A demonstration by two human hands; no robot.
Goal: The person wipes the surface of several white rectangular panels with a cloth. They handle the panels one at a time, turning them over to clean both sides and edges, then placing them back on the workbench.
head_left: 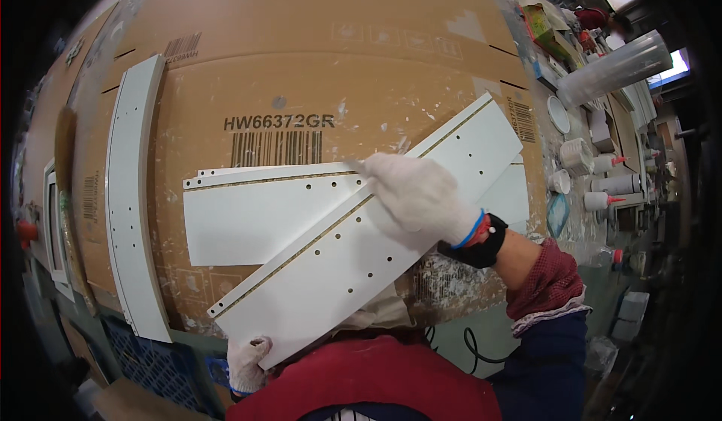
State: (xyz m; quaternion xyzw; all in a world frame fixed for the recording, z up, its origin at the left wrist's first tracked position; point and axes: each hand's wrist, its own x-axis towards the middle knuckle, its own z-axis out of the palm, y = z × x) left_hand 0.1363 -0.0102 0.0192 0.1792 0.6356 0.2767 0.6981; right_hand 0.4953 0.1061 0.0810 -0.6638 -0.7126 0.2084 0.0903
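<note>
White, flat, drilled panel [357, 244] slants over a second white panel [233, 225], hiding part. A white-gloved right hand [417, 195] arches across its groove, fingers bunched; what they pinch I can't tell. Near corner: white-gloved left hand [247, 364], its grip unclear to me

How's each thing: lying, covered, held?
Slanted white drilled board: held, across another
White drilled board underneath: partly covered
Long white drilled board: uncovered, apart
Brown cardboard sheet: flattened, white-specked
Left white-gloved hand: holding slanted board's corner
Right white-gloved hand: over slanted board, hold unclear
</note>
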